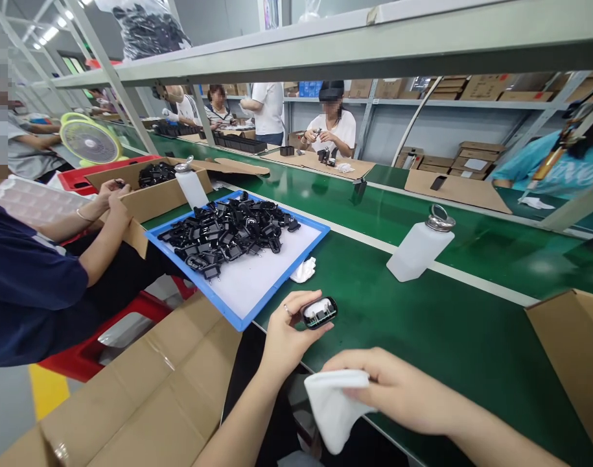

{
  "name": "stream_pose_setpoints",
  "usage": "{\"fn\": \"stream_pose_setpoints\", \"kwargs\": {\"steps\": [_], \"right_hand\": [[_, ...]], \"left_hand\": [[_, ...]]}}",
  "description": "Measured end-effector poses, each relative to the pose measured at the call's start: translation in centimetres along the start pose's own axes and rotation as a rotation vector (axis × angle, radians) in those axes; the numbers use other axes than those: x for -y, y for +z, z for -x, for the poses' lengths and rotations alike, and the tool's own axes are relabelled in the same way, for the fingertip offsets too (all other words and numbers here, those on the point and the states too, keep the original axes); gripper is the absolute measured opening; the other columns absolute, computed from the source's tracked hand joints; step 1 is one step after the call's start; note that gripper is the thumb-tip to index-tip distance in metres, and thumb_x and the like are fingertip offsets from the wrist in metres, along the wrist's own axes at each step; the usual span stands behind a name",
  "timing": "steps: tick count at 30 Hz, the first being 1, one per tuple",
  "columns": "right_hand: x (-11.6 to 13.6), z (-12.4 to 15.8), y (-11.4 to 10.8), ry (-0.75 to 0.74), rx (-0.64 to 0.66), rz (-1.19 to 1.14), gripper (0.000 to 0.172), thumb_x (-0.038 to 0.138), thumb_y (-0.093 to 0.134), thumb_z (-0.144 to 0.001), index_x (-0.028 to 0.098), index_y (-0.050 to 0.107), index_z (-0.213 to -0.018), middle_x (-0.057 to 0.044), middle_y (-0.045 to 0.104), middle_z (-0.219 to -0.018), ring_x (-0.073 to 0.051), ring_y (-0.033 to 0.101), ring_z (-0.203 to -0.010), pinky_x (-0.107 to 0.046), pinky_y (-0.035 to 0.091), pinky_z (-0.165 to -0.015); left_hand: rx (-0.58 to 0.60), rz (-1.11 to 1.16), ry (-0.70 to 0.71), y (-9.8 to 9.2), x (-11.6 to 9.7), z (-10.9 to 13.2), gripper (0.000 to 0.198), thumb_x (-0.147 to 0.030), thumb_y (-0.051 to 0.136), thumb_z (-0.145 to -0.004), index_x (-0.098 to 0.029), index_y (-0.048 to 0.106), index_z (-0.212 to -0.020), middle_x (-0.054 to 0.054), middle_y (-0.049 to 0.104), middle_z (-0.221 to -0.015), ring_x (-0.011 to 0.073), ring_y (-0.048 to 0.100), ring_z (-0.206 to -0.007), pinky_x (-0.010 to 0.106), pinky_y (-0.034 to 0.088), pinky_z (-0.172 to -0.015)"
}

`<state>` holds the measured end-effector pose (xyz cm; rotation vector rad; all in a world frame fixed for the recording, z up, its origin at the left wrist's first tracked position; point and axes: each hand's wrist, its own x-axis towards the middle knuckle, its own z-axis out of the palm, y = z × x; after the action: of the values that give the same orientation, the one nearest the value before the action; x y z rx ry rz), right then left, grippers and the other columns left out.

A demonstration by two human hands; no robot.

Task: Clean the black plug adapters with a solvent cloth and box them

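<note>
My left hand [289,331] holds a black plug adapter [319,312] between fingers and thumb, with its white face turned up. My right hand [393,389] grips a folded white cloth [332,408] just below and to the right of the adapter, and the two are apart. Beyond them, a blue-rimmed tray [257,288] with a white base carries a heap of black plug adapters [228,230]. A small crumpled white cloth [303,270] lies on the green belt beside the tray's right edge.
A white dispenser bottle with a metal top [420,246] stands on the green workbench belt [461,324]. A second bottle [192,186] stands behind the tray. A co-worker's hands [111,198] work at a cardboard box [150,198] on the left. Cardboard [145,395] lines the near left.
</note>
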<state>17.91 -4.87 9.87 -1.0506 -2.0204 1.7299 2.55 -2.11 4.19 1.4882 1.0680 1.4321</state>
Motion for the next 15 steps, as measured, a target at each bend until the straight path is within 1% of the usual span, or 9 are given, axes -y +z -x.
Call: {"fn": "stream_pose_setpoints", "kwargs": {"steps": [2, 4, 6, 8, 9, 10, 11, 13, 15], "right_hand": [[-1.2, -0.7, -1.0, 0.068, -0.085, -0.044, 0.018, 0.023, 0.044, -0.072, 0.015, 0.057, -0.083, -0.002, 0.058, -0.081, -0.014, 0.052, -0.072, -0.024, 0.040, -0.062], [-2.3, -1.4, -2.1, 0.116, -0.180, -0.105, 0.019, 0.026, 0.045, -0.070, 0.015, 0.055, -0.082, -0.002, 0.056, -0.075, -0.013, 0.051, -0.067, -0.023, 0.039, -0.057], [-3.2, -2.0, -3.4, 0.136, -0.244, -0.153, 0.023, 0.030, 0.045, -0.070, 0.015, 0.053, -0.085, -0.002, 0.055, -0.074, -0.013, 0.051, -0.064, -0.023, 0.038, -0.053], [-4.0, -2.5, -4.7, 0.146, -0.276, -0.123, 0.028, 0.033, 0.042, -0.071, 0.015, 0.051, -0.090, -0.003, 0.056, -0.076, -0.015, 0.051, -0.064, -0.025, 0.039, -0.053], [-4.5, -2.8, -5.4, 0.152, -0.291, -0.051, 0.029, 0.034, 0.040, -0.072, 0.014, 0.051, -0.091, -0.004, 0.056, -0.077, -0.016, 0.052, -0.065, -0.027, 0.040, -0.055], [-5.0, -3.1, -5.9, 0.157, -0.317, 0.071, 0.030, 0.033, 0.039, -0.072, 0.014, 0.051, -0.092, -0.006, 0.056, -0.080, -0.018, 0.053, -0.069, -0.030, 0.041, -0.059], [-5.5, -3.4, -6.4, 0.158, -0.370, 0.235, 0.029, 0.031, 0.038, -0.072, 0.015, 0.051, -0.092, -0.008, 0.056, -0.085, -0.021, 0.052, -0.075, -0.035, 0.041, -0.065], [-6.6, -3.9, -6.8, 0.135, -0.526, 0.620, 0.030, 0.024, 0.037, -0.071, 0.015, 0.049, -0.097, -0.011, 0.053, -0.099, -0.026, 0.047, -0.092, -0.045, 0.034, -0.078], [-7.2, -4.3, -6.7, 0.071, -0.636, 0.904, 0.037, 0.020, 0.036, -0.070, 0.016, 0.043, -0.106, -0.013, 0.044, -0.114, -0.028, 0.035, -0.106, -0.051, 0.024, -0.086]], "left_hand": [[-0.001, 0.011, 0.023, -0.2, -0.2, 0.0, 0.038, -0.018, 0.066, -0.053, -0.025, 0.057, -0.089, 0.001, 0.054, -0.090, 0.0146, 0.052, -0.086, 0.023, 0.044, -0.067], [0.005, 0.009, 0.045, -0.3, -0.3, 0.0, 0.038, -0.018, 0.066, -0.053, -0.025, 0.057, -0.089, 0.001, 0.054, -0.091, 0.0147, 0.052, -0.087, 0.024, 0.044, -0.069], [0.004, 0.010, 0.063, -0.4, -0.4, 0.0, 0.038, -0.018, 0.066, -0.053, -0.025, 0.056, -0.090, 0.002, 0.054, -0.091, 0.0151, 0.052, -0.088, 0.025, 0.045, -0.070], [0.000, 0.020, 0.075, -0.4, -0.5, 0.0, 0.039, -0.017, 0.066, -0.053, -0.025, 0.056, -0.090, 0.002, 0.054, -0.092, 0.0157, 0.052, -0.089, 0.026, 0.045, -0.072], [0.001, 0.026, 0.077, -0.4, -0.4, 0.0, 0.039, -0.016, 0.066, -0.053, -0.025, 0.056, -0.090, 0.002, 0.054, -0.093, 0.0159, 0.051, -0.090, 0.027, 0.045, -0.073], [0.003, 0.034, 0.075, -0.4, -0.4, 0.0, 0.038, -0.016, 0.065, -0.054, -0.024, 0.056, -0.090, 0.002, 0.055, -0.093, 0.0162, 0.051, -0.091, 0.027, 0.045, -0.074], [0.006, 0.041, 0.070, -0.4, -0.3, -0.1, 0.037, -0.016, 0.065, -0.054, -0.024, 0.056, -0.089, 0.002, 0.055, -0.092, 0.0165, 0.051, -0.092, 0.028, 0.044, -0.074], [0.014, 0.048, 0.038, -0.4, 0.2, -0.2, 0.035, -0.016, 0.064, -0.055, -0.022, 0.055, -0.088, 0.003, 0.055, -0.093, 0.0171, 0.050, -0.093, 0.029, 0.044, -0.076], [0.037, 0.056, -0.050, -0.3, 1.1, -0.5, 0.034, -0.018, 0.063, -0.056, -0.020, 0.054, -0.088, 0.004, 0.055, -0.093, 0.0167, 0.051, -0.091, 0.029, 0.043, -0.076]]}}
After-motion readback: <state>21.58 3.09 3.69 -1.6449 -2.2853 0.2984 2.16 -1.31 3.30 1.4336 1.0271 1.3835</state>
